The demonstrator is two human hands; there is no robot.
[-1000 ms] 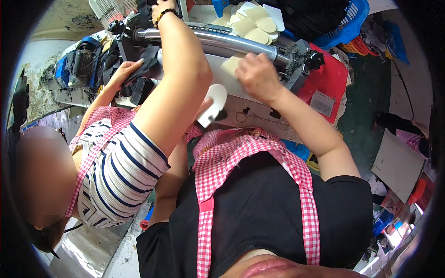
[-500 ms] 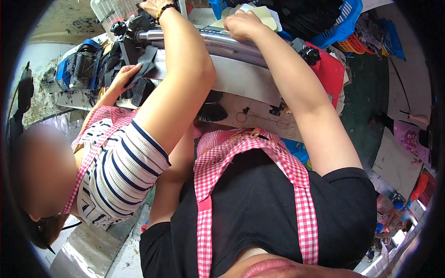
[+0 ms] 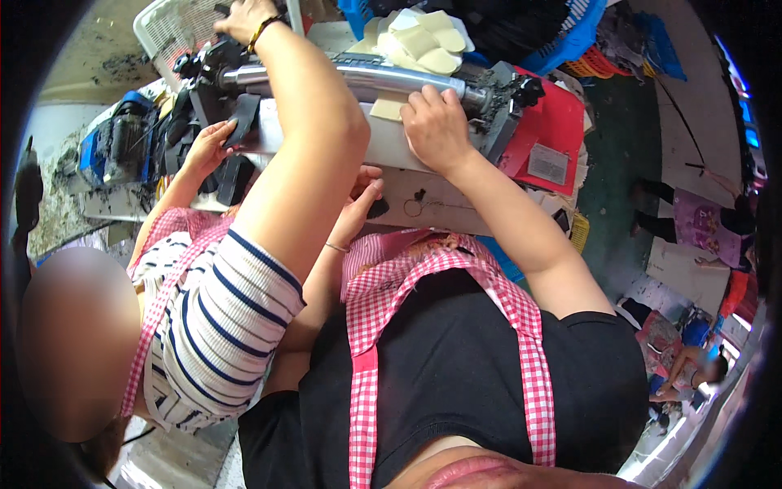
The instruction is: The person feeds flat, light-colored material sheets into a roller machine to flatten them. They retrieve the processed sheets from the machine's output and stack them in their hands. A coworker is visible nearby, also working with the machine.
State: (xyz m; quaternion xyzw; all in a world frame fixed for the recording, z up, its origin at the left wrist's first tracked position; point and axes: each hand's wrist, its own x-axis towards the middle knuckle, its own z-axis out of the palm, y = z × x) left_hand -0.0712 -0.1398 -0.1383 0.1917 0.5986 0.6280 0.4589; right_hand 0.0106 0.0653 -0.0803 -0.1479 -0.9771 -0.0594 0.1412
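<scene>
My right hand point(image 3: 436, 122) lies on the long metal roller point(image 3: 383, 79) of a white bench machine point(image 3: 423, 200), its fingers curled over a flat cream foam piece point(image 3: 389, 107) at the roller. A stack of cream foam pieces point(image 3: 419, 41) sits just behind. My left hand point(image 3: 362, 193) is lower, at the machine's white front near a small dark part point(image 3: 377, 209). A co-worker's arm hides part of it, and its fingers are loosely bent. I wear a black shirt and a pink checked apron.
A co-worker in a striped top stands at my left, one hand point(image 3: 244, 16) at the roller's far left end, the other point(image 3: 208, 147) on black parts. A red board point(image 3: 562, 122) lies right of the machine, and blue baskets point(image 3: 570, 37) sit behind. People sit at the lower right.
My right hand reached up to the stack of cream pieces, then came back down onto the roller. The co-worker's raised arm stayed at the roller's left end.
</scene>
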